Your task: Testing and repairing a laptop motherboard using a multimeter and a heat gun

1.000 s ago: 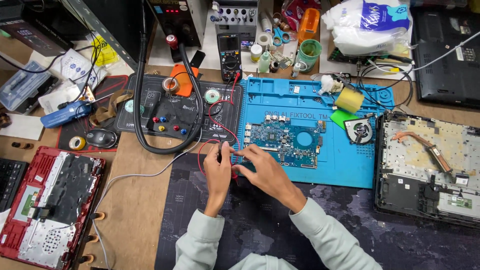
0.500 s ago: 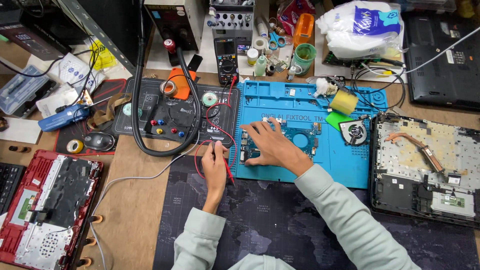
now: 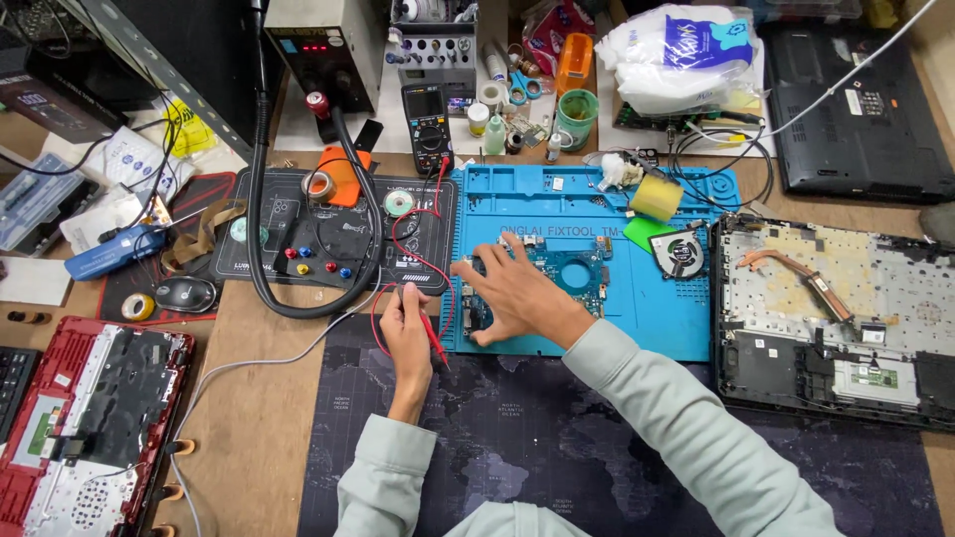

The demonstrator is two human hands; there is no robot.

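Head view, looking down on a crowded repair bench. A dark desk mat (image 3: 557, 438) covers the near middle of the wooden table; its far edge meets a blue silicone work mat (image 3: 617, 199). On the blue mat lies a blue circuit board (image 3: 562, 268), partly covered by the right hand (image 3: 512, 293), which rests on it palm down with fingers spread flat, closed on nothing. Just left of the board, at the blue mat's near left corner, the left hand (image 3: 408, 333) is curled around a red test probe (image 3: 433, 340), whose tip points toward the person over the dark mat. Red leads (image 3: 418, 261) loop from the probe toward a black multimeter (image 3: 429, 127) standing upright behind the mats; where they plug in cannot be made out.

At the right edge, an opened laptop chassis (image 3: 836, 318) lies with its copper heat pipe (image 3: 796, 273) exposed; a second dark laptop (image 3: 860, 99) behind it is cut off by the frame. At lower left, a red laptop shell (image 3: 80, 418) is likewise cut off. A small black fan (image 3: 678, 254) sits on the blue mat beside a yellow tape roll (image 3: 657, 196). A green cup (image 3: 577, 114) stands at the back; its contents cannot be told.
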